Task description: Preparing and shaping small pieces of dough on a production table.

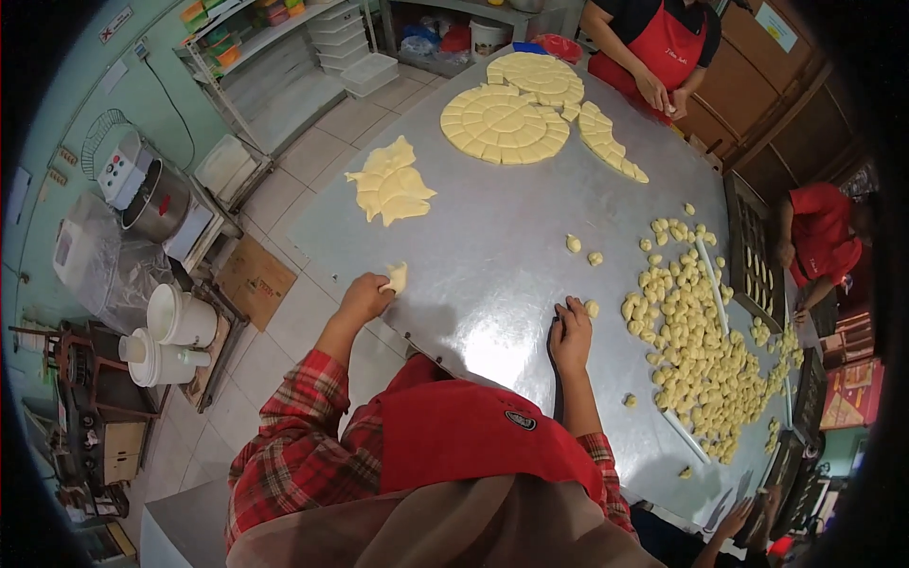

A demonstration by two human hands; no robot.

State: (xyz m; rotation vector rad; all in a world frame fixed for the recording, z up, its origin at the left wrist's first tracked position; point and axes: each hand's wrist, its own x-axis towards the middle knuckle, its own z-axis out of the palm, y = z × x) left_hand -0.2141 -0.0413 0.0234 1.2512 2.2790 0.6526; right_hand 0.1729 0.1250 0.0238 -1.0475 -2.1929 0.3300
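My left hand [371, 296] grips a thin, torn piece of pale dough [398, 275] over the table's near left edge. My right hand [570, 333] is on the steel table [492, 237], fingers curled at a small dough ball [591, 309]; their underside is hidden. Farther forward lie a ragged dough sheet [391, 180], cut dough rounds [504, 123] and a separate curved strip of cut dough [610, 142]. Two loose balls [574, 244] sit above my right hand. Many shaped pieces [691, 360] cover the right side, among white rods [685, 435].
One person in a red apron [653, 47] stands across the table, another in red [819, 232] at the right beside dark trays [757, 251]. Another person's hand [734, 521] shows bottom right. A mixer [151, 194], white buckets [175, 317] and a shelving rack [265, 47] stand left.
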